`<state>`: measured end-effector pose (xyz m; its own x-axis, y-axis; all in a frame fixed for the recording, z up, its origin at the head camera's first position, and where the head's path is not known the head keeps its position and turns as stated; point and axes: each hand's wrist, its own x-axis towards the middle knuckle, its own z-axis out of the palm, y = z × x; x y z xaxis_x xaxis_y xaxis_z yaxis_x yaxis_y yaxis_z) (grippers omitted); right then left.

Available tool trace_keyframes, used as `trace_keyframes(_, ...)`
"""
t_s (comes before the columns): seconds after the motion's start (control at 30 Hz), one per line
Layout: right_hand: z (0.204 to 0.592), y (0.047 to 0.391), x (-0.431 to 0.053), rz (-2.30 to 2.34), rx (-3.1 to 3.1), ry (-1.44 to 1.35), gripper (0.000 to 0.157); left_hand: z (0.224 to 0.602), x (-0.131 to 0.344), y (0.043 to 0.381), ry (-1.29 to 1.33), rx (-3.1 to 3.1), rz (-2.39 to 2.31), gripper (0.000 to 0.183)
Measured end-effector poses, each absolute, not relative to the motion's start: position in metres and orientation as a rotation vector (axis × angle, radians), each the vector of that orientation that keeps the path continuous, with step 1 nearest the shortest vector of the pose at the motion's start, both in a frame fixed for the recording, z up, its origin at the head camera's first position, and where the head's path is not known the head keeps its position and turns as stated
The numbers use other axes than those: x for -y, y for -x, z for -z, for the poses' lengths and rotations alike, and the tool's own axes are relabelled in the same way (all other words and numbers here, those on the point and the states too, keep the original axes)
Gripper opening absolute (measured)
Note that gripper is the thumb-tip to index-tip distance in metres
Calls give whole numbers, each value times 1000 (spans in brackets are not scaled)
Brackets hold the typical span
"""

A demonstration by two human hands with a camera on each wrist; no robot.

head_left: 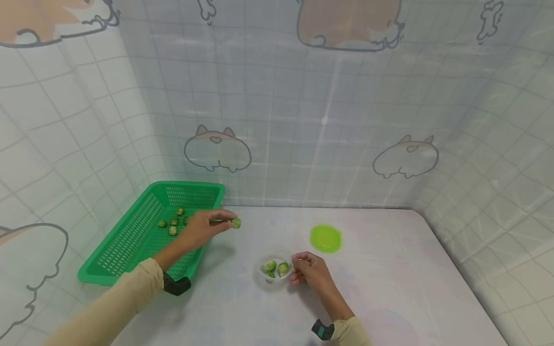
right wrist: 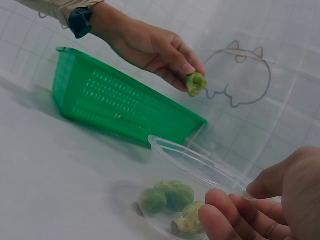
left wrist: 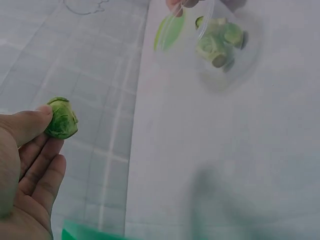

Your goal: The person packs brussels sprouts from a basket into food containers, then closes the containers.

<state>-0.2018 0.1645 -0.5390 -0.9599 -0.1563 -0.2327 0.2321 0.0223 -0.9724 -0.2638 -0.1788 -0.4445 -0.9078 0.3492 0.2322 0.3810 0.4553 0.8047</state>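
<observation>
My left hand (head_left: 203,228) pinches a Brussels sprout (head_left: 235,223) between thumb and fingertips, in the air beside the right edge of the green basket. In the left wrist view the sprout (left wrist: 62,119) shows whole at the fingertips. My right hand (head_left: 313,273) pinches the rim of a clear plastic container (right wrist: 165,150) between thumb and fingers. Inside this container, which stands on the table, lie a few sprouts (right wrist: 175,195). More sprouts (head_left: 173,230) lie in the green basket (head_left: 108,274), partly behind my left hand and forearm.
A bright green round lid (head_left: 326,238) lies flat on the white table (head_left: 398,269), behind my right hand. Sheeting with a grid and cartoon animals (head_left: 277,120) hangs along the back and both sides. The basket stands against the left sheeting.
</observation>
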Motion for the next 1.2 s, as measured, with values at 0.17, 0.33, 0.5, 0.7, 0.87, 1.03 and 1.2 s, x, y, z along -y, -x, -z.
trace_keyframes(0.17,540,202,-164,2041,-2025,-58,38,448,170,262,682,2655,1537,25)
trace_keyframes(0.33,541,201,-165,2060,-2022,-46,40,448,160,259,688,2671,1584,24)
trace_keyframes(0.5,541,201,-164,2061,-2024,-39,40,451,149,257,736,2676,1557,23)
trace_keyframes(0.7,541,203,-163,2049,-2019,-63,39,456,135,252,793,2702,1563,23)
trace_keyframes(0.87,542,203,-164,2045,-2030,-49,40,461,122,247,802,2738,1590,22)
trace_keyframes(1.03,541,202,-164,2044,-2034,-42,40,466,111,242,823,2761,1589,20)
trace_keyframes(1.2,541,204,-163,2037,-2029,-60,39,473,101,240,878,2780,1607,20)
